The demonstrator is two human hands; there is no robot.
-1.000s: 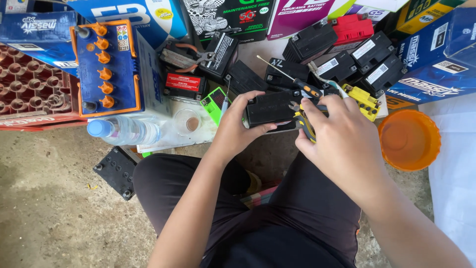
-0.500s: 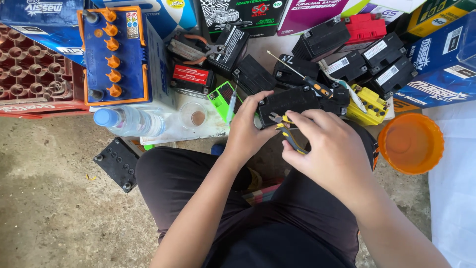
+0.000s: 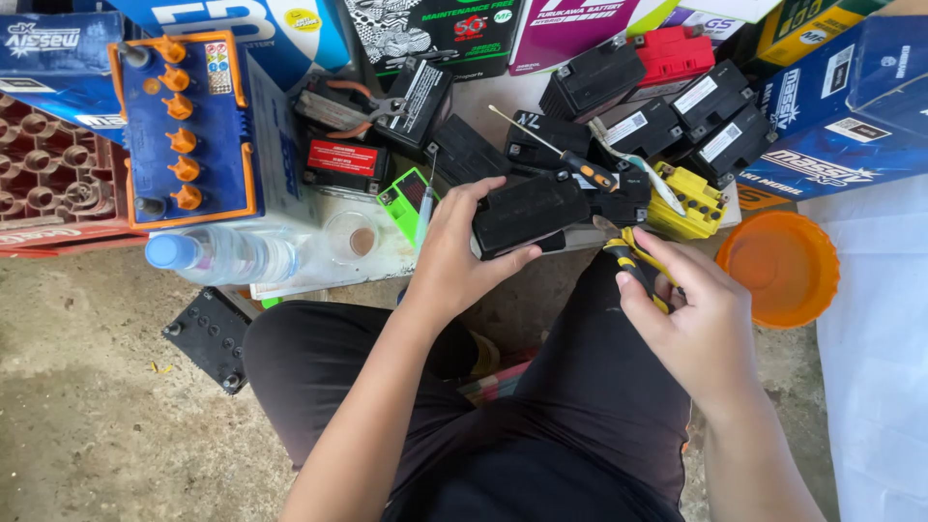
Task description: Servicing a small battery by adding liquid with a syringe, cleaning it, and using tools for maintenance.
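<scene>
Above the person's lap, one small black battery (image 3: 530, 211) is held flat, its long axis running left to right and tilted slightly up to the right. Both hands are closed: the left hand (image 3: 462, 253) grips the battery's left end, while the right hand (image 3: 698, 311) holds one pair of yellow-and-black pliers (image 3: 633, 259), nose pointing up-left toward the battery. Behind the battery lies one screwdriver (image 3: 570, 164); right of it sits one orange bowl (image 3: 781, 267); left, one water bottle (image 3: 220, 255) and one blue-and-orange battery (image 3: 184, 126).
</scene>
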